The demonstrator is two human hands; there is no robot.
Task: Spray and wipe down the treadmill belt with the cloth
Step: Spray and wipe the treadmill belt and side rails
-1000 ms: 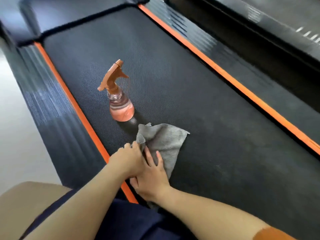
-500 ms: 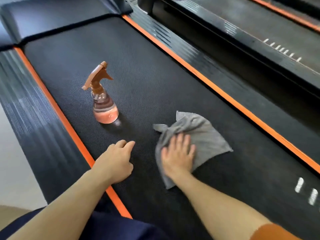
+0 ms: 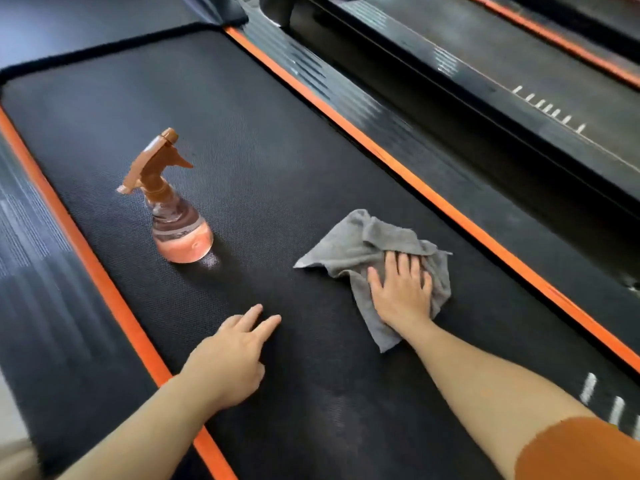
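The black treadmill belt (image 3: 263, 140) fills the middle of the head view. A crumpled grey cloth (image 3: 349, 247) lies on its right half, and my right hand (image 3: 401, 292) presses flat on the cloth with straight fingers. My left hand (image 3: 232, 358) rests on the belt near the left orange stripe, fingers stretched forward and holding nothing. A clear spray bottle (image 3: 173, 216) with an orange trigger head and pinkish liquid stands upright on the belt, ahead of my left hand and apart from both hands.
Orange stripes (image 3: 415, 181) border the belt on both sides, with ribbed black side rails (image 3: 41, 271) beyond them. A second treadmill (image 3: 519, 64) runs along the right. The black motor cover (image 3: 86, 22) lies at the far end.
My right hand has slid the cloth to the right across the belt, away from the bottle. My left hand let go of the cloth and stayed near the left stripe.
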